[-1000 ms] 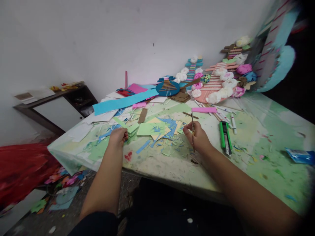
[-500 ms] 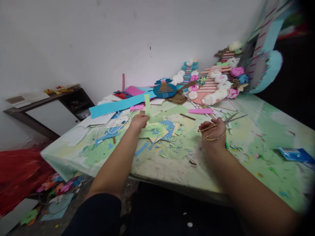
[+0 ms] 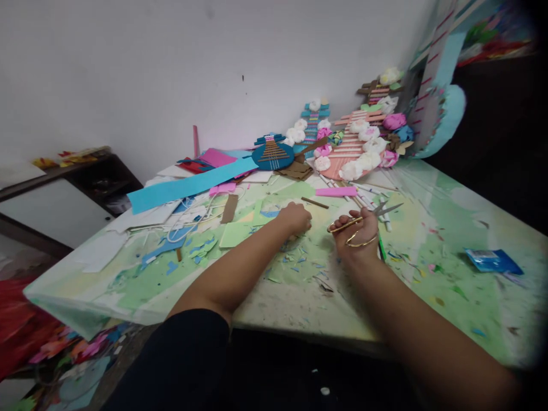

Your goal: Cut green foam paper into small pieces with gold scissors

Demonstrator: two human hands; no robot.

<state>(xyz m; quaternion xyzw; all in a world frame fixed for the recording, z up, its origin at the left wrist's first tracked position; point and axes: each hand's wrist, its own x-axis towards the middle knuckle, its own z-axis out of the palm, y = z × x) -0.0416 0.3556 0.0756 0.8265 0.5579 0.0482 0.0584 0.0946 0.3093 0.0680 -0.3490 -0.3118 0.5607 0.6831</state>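
My right hand holds a pair of gold-handled scissors in a turned-up palm, the blades pointing off to the right. Low over the table, my left hand has its fingers curled downward and closed; anything in them is hidden. Beneath and beside it lie light green paper and many small blue and green scraps. A brown paper piece rests left of the green paper. Between my hands and the back of the table lie a thin brown stick and a pink strip.
Paper-flowered, lute-shaped crafts lean by the wall, with a dark blue one beside them. A long light-blue strip lies at the left. Several markers are behind my right hand. A blue packet lies far right.
My left hand has moved right, toward the scissors hand. The light green strip it held upright no longer shows. The scissors stay in my right hand, and the whole view has shifted somewhat.
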